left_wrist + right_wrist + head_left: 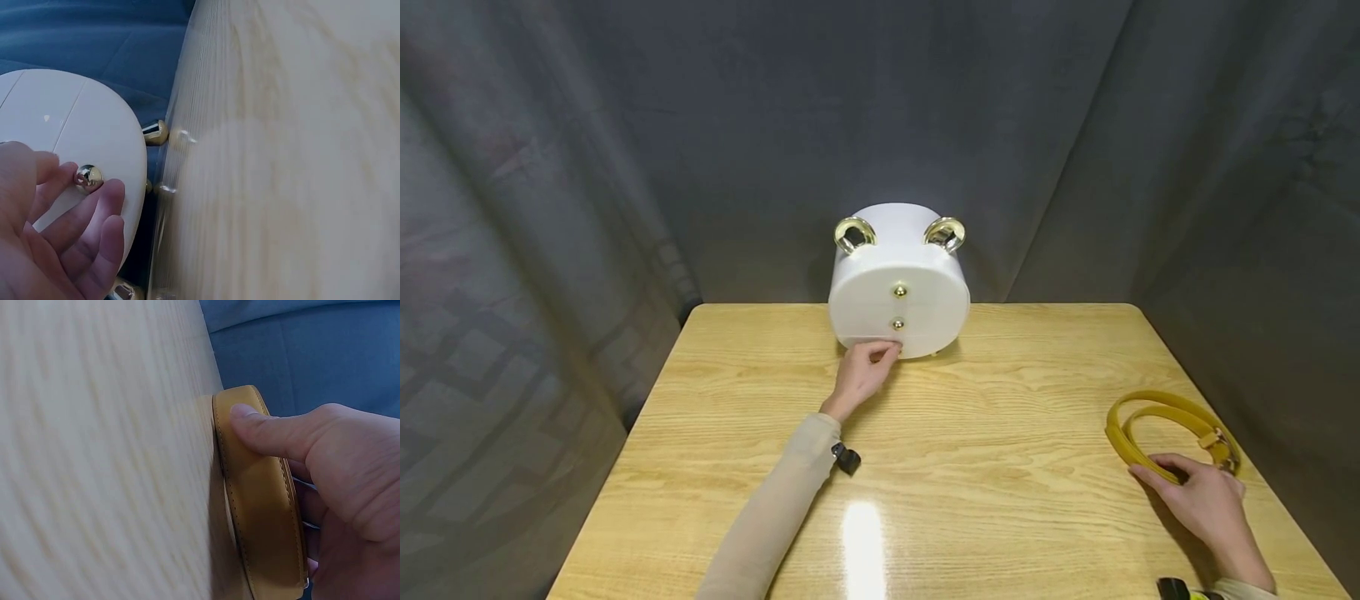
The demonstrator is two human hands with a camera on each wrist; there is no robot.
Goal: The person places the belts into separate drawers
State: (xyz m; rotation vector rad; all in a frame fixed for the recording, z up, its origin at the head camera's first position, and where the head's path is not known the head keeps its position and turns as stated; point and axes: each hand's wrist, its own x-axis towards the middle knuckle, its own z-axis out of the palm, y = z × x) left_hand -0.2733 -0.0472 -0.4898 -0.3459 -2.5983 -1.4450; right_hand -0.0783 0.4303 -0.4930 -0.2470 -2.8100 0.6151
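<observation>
A white rounded drawer box (861,304) with gold ring-shaped ears and gold knobs stands at the table's far edge. My left hand (861,375) reaches to its front and pinches the lowest knob, seen in the left wrist view as a shiny gold ball (89,179) between the fingertips. At the right side of the table lies a yellow-brown leather belt (1123,435), coiled into loops, with its buckle on the right. My right hand (1210,504) grips the coil, the thumb on the outer face of the stitched strap (265,519) and the fingers behind it.
The light wooden table (1000,433) spans the front, with a bright light reflection near its middle. Dark grey curtains (970,108) hang behind it and on both sides. Small gold feet (155,132) hold the box off the tabletop.
</observation>
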